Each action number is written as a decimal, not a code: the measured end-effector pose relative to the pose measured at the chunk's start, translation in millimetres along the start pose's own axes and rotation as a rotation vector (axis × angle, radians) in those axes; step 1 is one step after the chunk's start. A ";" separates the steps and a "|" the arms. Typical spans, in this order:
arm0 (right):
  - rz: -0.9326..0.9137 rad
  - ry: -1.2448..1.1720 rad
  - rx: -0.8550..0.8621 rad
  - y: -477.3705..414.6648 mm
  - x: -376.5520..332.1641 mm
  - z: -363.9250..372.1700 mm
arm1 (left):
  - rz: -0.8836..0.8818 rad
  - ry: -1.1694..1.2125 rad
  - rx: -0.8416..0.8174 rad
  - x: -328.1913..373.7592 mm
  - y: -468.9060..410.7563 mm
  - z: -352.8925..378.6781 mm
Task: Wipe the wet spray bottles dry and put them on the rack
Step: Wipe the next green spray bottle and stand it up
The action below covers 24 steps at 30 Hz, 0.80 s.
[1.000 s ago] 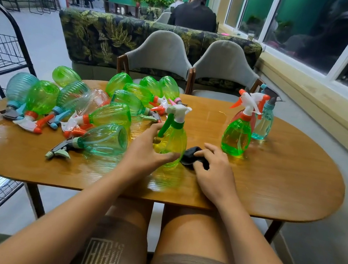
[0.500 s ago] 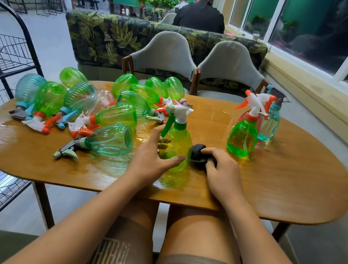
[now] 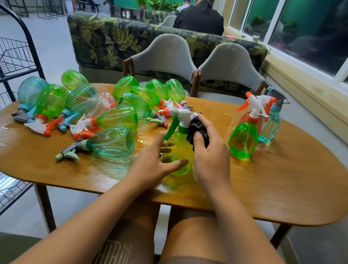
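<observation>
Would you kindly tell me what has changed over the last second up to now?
The right hand lifted the black cloth off the table and now presses it against the neck of the upright yellow-green bottle. The left hand still holds that bottle's body. The lying bottles and the standing bottles at the right have not moved.

We are looking forward and down from head height, close over the table (image 3: 273, 190), framing our left hand (image 3: 154, 163) and right hand (image 3: 210, 158) centrally.
</observation>
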State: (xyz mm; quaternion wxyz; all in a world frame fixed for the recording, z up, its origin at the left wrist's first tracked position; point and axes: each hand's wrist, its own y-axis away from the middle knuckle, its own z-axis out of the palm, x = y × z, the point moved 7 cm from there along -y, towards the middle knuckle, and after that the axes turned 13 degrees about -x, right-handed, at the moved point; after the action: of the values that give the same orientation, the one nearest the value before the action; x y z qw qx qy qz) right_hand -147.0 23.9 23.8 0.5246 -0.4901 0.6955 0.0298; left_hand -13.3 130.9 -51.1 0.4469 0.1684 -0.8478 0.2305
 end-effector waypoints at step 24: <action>0.349 0.262 -0.365 11.1 58.0 14.9 | 0.004 -0.031 0.031 -3.8 -0.9 -2.3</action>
State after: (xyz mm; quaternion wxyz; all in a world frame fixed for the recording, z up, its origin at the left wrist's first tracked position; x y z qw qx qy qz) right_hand -142.6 0.1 -32.1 0.3201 -0.4491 0.8144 0.1808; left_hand -9.2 131.7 -53.0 0.4304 0.1772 -0.8514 0.2417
